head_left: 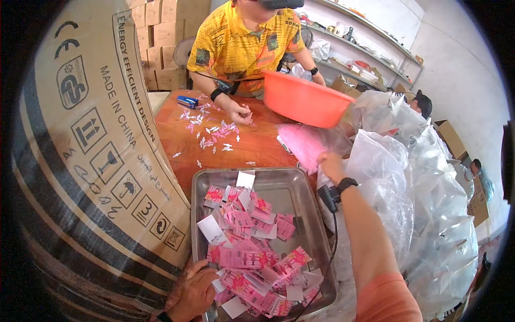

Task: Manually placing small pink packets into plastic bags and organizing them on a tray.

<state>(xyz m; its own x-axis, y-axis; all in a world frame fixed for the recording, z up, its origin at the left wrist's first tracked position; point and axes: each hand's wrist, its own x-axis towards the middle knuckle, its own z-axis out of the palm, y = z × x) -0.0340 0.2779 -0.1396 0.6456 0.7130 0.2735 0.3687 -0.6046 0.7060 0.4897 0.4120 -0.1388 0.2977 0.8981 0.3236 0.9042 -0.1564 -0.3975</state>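
Observation:
My left hand [194, 293] rests on the near left rim of a metal tray [300, 189], its fingers curled over the edge. The tray holds a heap of pink and white paper cards [252, 252]. My right hand [331, 163] reaches forward past the tray's far right corner and grips a clear plastic bag with pink contents [308, 144]. A black band sits on that wrist. Across the wooden table [257, 145] a person in a yellow shirt [241, 45] tilts an orange plastic basin [302, 98] with one hand and touches small pink pieces [214, 131] with the other.
A tall cardboard box [102, 150] stands close at my left. Crumpled clear plastic bags [429, 204] pile up at the right. A small blue object [188, 102] lies on the table's far left. Stacked cartons and shelves line the back wall.

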